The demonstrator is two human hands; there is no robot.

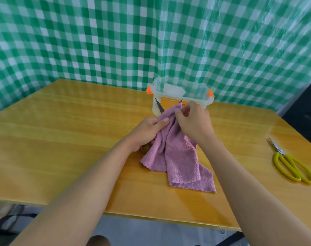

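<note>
A pink-purple fleecy cloth (179, 157) is lifted at its top end, and its lower end lies on the wooden table (62, 139). My left hand (147, 130) grips the cloth's left side with the thumb pressed on it. My right hand (193, 121) pinches the cloth's top edge. Two dark pointed tips, one at the left (159, 106) and one at the right (181, 100), stick up from behind the cloth like open scissor blades. What they belong to is hidden by the cloth and my left hand.
A clear plastic box (179, 89) with orange clips stands just behind the hands, against a green checked backdrop. Yellow-handled scissors (291, 164) lie shut near the table's right edge. A dark chair (305, 118) stands at the far right.
</note>
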